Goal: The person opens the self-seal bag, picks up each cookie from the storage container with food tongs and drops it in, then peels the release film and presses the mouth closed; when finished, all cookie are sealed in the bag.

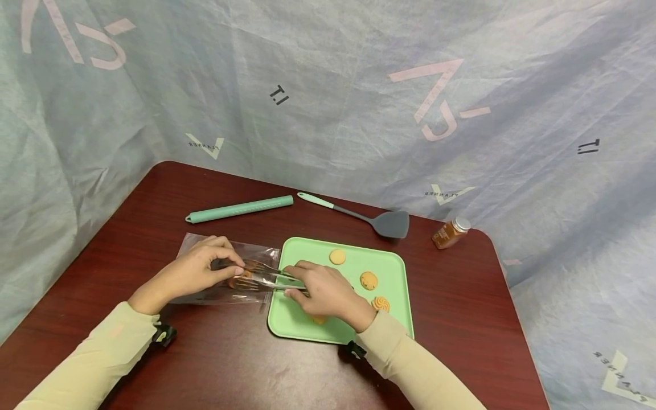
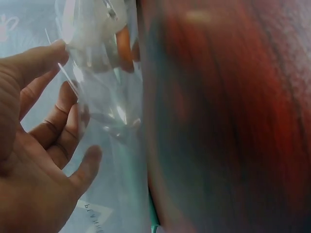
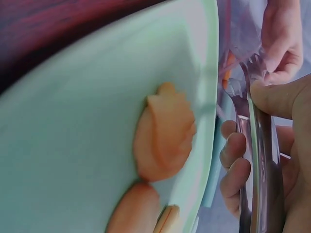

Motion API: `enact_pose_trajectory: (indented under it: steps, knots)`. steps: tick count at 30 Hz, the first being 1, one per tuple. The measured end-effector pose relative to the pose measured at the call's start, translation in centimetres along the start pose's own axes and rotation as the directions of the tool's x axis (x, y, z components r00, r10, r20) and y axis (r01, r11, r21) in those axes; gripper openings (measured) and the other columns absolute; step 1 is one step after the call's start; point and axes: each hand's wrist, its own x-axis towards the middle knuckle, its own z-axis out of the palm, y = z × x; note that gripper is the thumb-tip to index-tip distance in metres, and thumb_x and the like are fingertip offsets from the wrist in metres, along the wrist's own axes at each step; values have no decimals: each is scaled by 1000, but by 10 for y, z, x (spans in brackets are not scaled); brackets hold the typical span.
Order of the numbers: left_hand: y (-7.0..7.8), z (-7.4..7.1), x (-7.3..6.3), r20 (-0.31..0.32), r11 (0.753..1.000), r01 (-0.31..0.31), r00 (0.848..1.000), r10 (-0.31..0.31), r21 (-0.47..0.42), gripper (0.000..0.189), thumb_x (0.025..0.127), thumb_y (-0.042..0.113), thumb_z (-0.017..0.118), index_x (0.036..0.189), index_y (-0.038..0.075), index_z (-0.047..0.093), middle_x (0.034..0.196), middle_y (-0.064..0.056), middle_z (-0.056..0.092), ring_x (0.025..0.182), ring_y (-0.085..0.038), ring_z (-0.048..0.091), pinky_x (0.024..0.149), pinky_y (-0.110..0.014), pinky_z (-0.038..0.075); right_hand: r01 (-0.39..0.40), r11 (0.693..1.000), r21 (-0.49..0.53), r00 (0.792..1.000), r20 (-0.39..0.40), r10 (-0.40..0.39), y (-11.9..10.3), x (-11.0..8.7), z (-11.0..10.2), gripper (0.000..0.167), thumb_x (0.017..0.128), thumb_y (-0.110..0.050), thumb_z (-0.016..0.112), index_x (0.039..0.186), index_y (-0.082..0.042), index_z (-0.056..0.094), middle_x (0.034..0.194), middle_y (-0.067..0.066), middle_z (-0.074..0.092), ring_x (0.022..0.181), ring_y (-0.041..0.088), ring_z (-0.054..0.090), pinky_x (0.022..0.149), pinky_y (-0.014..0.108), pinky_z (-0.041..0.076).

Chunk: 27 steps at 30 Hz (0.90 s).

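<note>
1. Clear bag (image 1: 215, 293) and green tray (image 1: 307, 250) lie side by side on the reddish-brown tabletop (image 1: 230, 353), the bag toward the left edge, its right end beside the tray's left rim.
2. Spatula (image 1: 391, 224): along the far edge, its grey blade toward the far right corner.
3. Green rod (image 1: 239, 209): near the far edge, toward the far left corner.
4. Left hand (image 1: 200, 265): thumb and forefinger together, pinching the bag's film.
5. Right hand (image 1: 328, 287): above the tray's left half, thumb and curled fingers clamped on a fork-ended metal utensil (image 3: 266, 145), whose two prong ends stand apart at the bag.
6. Amber jar (image 1: 448, 233): tilted in view, silver-lidded, near the far right corner.
7. Biscuits: pale round (image 1: 337, 257) near the tray's far edge; spiral-topped (image 1: 381, 304) near its right edge.
8. Orange-brown piece (image 1: 240, 280): showing through the film beside the prongs; I cannot tell whether they clamp it.
</note>
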Motion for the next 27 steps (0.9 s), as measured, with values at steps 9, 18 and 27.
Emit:
enact_pose_trajectory:
  steps: [9, 18, 27]
  knots:
    - [3, 1, 3, -10, 1000, -4, 1000, 4, -12, 12, 87, 16, 83, 96, 24, 79, 92, 10, 59, 87, -18, 56, 73, -34, 42, 8, 1000, -6, 1000, 9, -8, -7, 12, 1, 50, 102, -44, 61, 143, -16, 60, 127, -2, 63, 89, 10, 65, 62, 28, 50]
    - [6, 1, 4, -38, 1000, -16, 999, 15, -22, 15, 87, 15, 84, 94, 26, 79, 98, 10, 57, 93, -15, 53, 81, -42, 40, 9, 1000, -27, 999, 32, -8, -11, 18, -1, 51, 101, -45, 61, 142, -15, 60, 125, -2, 64, 79, 6, 60, 59, 25, 47]
    - [5, 2, 3, -61, 998, -57, 997, 56, -21, 19, 85, 12, 85, 93, 28, 78, 98, 10, 56, 93, -13, 54, 77, -37, 44, -4, 998, -61, 999, 49, 7, -17, 21, -3, 50, 100, -46, 62, 141, -17, 62, 125, -4, 64, 85, 9, 65, 62, 29, 51]
